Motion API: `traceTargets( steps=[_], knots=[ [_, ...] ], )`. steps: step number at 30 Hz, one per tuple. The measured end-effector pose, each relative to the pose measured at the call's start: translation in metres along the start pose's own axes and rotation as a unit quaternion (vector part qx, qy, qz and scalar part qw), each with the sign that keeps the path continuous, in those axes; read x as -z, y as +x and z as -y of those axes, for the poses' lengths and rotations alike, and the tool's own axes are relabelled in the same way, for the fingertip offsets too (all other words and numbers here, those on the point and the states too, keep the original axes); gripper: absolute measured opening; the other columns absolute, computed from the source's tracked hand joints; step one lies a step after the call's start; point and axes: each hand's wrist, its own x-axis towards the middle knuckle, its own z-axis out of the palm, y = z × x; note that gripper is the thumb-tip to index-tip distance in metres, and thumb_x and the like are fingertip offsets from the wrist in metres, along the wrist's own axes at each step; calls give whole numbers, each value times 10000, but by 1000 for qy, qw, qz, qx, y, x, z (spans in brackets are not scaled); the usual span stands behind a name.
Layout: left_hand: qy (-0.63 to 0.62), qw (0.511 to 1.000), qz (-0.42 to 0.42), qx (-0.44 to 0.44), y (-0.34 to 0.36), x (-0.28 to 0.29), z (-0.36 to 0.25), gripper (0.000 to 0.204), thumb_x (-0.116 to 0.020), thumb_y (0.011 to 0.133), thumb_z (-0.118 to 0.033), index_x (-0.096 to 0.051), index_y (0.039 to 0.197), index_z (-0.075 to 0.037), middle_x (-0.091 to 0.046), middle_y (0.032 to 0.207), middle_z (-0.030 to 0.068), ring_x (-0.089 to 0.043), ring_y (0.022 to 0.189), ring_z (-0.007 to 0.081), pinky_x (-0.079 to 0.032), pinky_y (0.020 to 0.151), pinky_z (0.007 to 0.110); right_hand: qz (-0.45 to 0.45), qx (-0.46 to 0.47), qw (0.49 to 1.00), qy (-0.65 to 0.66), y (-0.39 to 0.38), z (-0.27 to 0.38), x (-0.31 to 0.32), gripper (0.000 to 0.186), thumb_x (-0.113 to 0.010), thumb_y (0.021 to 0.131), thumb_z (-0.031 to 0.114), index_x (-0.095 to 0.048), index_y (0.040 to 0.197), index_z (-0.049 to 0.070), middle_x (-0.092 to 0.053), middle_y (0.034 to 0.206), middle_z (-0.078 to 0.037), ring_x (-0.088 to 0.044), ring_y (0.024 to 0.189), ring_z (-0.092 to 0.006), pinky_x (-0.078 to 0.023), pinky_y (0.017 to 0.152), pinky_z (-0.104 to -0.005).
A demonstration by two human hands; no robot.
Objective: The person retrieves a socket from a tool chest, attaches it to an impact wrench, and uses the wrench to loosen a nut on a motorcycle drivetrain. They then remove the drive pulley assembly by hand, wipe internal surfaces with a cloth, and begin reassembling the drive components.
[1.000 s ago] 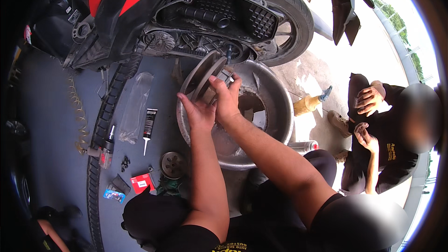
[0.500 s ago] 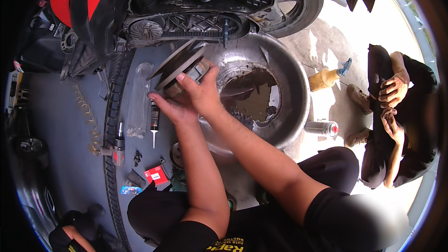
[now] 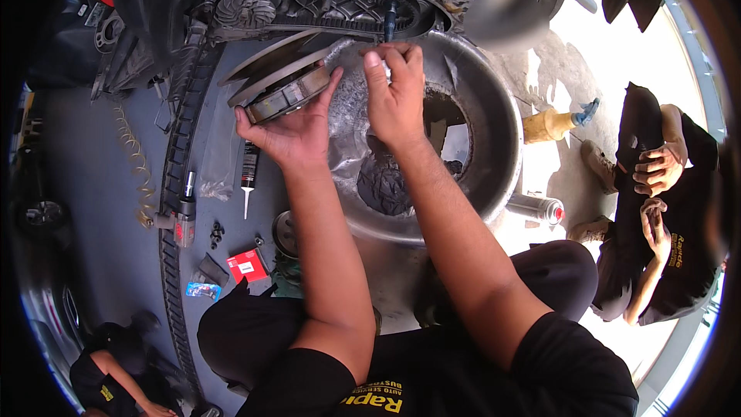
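Note:
My left hand (image 3: pixel 297 135) grips a scooter clutch pulley (image 3: pixel 285 96), a thick metal drum with wide discs behind it, tilted above the floor. Thumb and fingers hold it at opposite sides. My right hand (image 3: pixel 396 96) is apart from the pulley, over a round metal basin (image 3: pixel 502 170). Its fingers are curled inward, and a small pale bit shows among them; I cannot make out what it is. Just beyond that hand, a shaft (image 3: pixel 390 19) sticks out of the scooter's open belt case (image 3: pixel 328 8). Dark crumpled material (image 3: pixel 384 185) lies in the basin.
An impact wrench (image 3: pixel 184 220), a black tube with a white nozzle (image 3: pixel 248 170) and a red box (image 3: pixel 248 265) lie on the left floor. A spray can (image 3: pixel 536 209) and a yellowish bottle (image 3: pixel 548 126) stand right of the basin. Another person (image 3: pixel 679 208) sits at the right.
My right hand has let go of the clutch pulley and moved right, its fingers now curled. My left hand keeps the pulley, turned so the drum faces nearer. The view has shifted slightly.

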Motion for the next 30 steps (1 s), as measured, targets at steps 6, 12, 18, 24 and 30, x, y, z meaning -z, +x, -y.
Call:
traceTargets(
  steps=[6, 12, 18, 24, 30],
  knots=[
    [16, 999, -27, 13, -3, 10, -7, 851, -730, 698, -573, -461, 1409, -190, -415, 1468, 185, -365, 1313, 547, -317, 1009, 761, 5, 105, 968, -229, 74, -74, 34, 344, -571, 799, 38, -584, 1143, 49, -599, 1174, -172, -610, 1049, -372, -517, 854, -446],
    [12, 999, -29, 19, -8, 11, -12, 797, -704, 724, -580, -483, 1389, -202, -460, 1441, 151, -402, 1329, 468, -324, 984, 770, 61, 47, 969, -236, 80, -85, 25, 416, -561, 791, 31, -536, 1205, 55, -595, 1202, -172, -625, 1021, -371, -530, 851, -455],
    [20, 999, -27, 29, -7, 21, -9, 788, -682, 744, -580, -469, 1404, -206, -438, 1455, 167, -402, 1320, 487, -332, 979, 772, 0, 70, 956, -283, 74, -88, 19, 373, -607, 839, 97, -554, 1209, 99, -616, 1096, -170, -627, 1015, -377, -529, 841, -456],
    [0, 999, -28, 43, -7, 27, -9, 734, -681, 765, -535, -479, 1385, -197, -497, 1414, 139, -471, 1297, 430, -372, 934, 787, 25, 70, 952, -297, 79, -83, 23, 338, -658, 863, 179, -581, 1182, 97, -639, 1034, -172, -628, 1006, -386, -526, 826, -467],
    [28, 998, -32, 40, -6, 21, -6, 780, -688, 754, -544, -451, 1414, -204, -442, 1453, 170, -409, 1314, 493, -338, 979, 770, 118, 51, 955, -267, 75, -70, 44, 312, -704, 857, 171, -558, 1090, 24, -671, 997, -203, -645, 937, -409, -515, 792, -467]
  ],
)
